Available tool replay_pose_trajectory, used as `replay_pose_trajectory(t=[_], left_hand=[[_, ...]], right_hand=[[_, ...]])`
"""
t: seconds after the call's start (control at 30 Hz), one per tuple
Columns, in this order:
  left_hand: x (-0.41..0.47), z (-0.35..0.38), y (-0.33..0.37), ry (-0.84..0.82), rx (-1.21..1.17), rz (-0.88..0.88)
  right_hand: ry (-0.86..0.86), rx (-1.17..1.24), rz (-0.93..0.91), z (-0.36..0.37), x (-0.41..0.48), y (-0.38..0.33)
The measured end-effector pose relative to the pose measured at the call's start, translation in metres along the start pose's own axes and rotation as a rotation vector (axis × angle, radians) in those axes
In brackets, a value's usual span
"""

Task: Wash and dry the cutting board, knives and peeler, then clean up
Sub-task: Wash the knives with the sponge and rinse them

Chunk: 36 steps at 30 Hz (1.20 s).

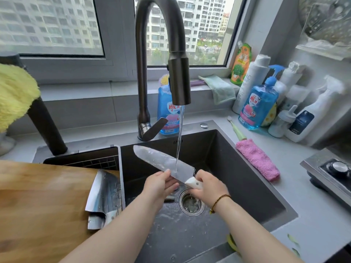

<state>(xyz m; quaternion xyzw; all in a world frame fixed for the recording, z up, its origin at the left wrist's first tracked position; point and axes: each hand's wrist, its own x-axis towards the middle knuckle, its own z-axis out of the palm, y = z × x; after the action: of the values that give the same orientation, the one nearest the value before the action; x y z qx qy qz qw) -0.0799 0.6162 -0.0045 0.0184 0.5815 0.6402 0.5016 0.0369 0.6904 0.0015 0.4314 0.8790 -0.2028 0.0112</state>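
Note:
A chef's knife (157,160) with a white handle is held over the dark sink (237,177), its soapy blade pointing up and left under the running water from the tap (178,82). My right hand (207,186) grips the handle. My left hand (161,184) pinches the blade's lower edge near the heel. A wooden cutting board (41,202) lies over the sink's left side. A steel cleaver (104,194) rests against the board's right edge, blade up, its handle at the bottom. No peeler can be made out.
A wire basket (98,162) sits in the sink's left part, the drain (191,204) in the middle. A pink cloth (258,160) lies on the right counter, beside soap bottles (258,105). A stove (334,173) stands far right, a yellow cloth (15,95) far left.

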Motion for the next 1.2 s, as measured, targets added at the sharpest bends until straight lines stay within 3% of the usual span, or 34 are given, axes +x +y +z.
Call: replay_pose_trajectory(t=[0.1, 0.2, 0.27, 0.33, 0.37, 0.47, 0.5, 0.63, 0.7, 0.77, 0.83, 1.0, 1.2], left_hand=[[0.001, -0.001, -0.012, 0.183, 0.117, 0.016], [-0.006, -0.006, -0.031, 0.326, 0.446, 0.237], [-0.015, -0.002, -0.041, 0.263, 0.772, 0.475], [-0.014, 0.001, -0.048, 0.278, 1.164, 0.87], [-0.011, 0.003, -0.046, 0.227, 1.321, 0.95], [-0.003, -0.004, -0.045, 0.023, 1.639, 0.847], [0.0, -0.009, -0.042, 0.003, 1.68, 0.752], [0.008, -0.016, -0.027, 0.173, 1.757, 0.624], [0.004, -0.01, -0.029, 0.107, 1.748, 0.652], [0.004, -0.003, -0.042, -0.027, 1.75, 0.872], [-0.002, 0.002, -0.047, -0.097, 1.744, 0.921], [0.003, -0.014, -0.029, 0.11, 1.743, 0.634], [-0.006, -0.004, -0.041, -0.063, 1.727, 0.768]], right_hand=[[-0.011, -0.142, -0.026, -0.011, 0.003, 0.01], [-0.022, -0.238, -0.032, -0.018, 0.007, 0.016], [-0.042, -0.275, -0.056, -0.021, 0.009, 0.015], [-0.061, -0.291, -0.081, -0.023, 0.01, 0.012], [-0.062, -0.284, -0.093, -0.024, 0.01, 0.011], [-0.052, -0.248, -0.09, -0.03, 0.009, 0.013], [-0.05, -0.249, -0.082, -0.032, 0.008, 0.016], [-0.04, -0.236, -0.042, -0.035, 0.004, 0.027], [-0.041, -0.213, -0.037, -0.032, 0.004, 0.028], [-0.043, -0.196, -0.043, -0.029, 0.004, 0.026], [-0.043, -0.194, -0.046, -0.03, 0.004, 0.025], [-0.051, -0.198, -0.027, -0.033, -0.001, 0.033], [-0.068, -0.137, -0.044, -0.023, 0.003, 0.023]])
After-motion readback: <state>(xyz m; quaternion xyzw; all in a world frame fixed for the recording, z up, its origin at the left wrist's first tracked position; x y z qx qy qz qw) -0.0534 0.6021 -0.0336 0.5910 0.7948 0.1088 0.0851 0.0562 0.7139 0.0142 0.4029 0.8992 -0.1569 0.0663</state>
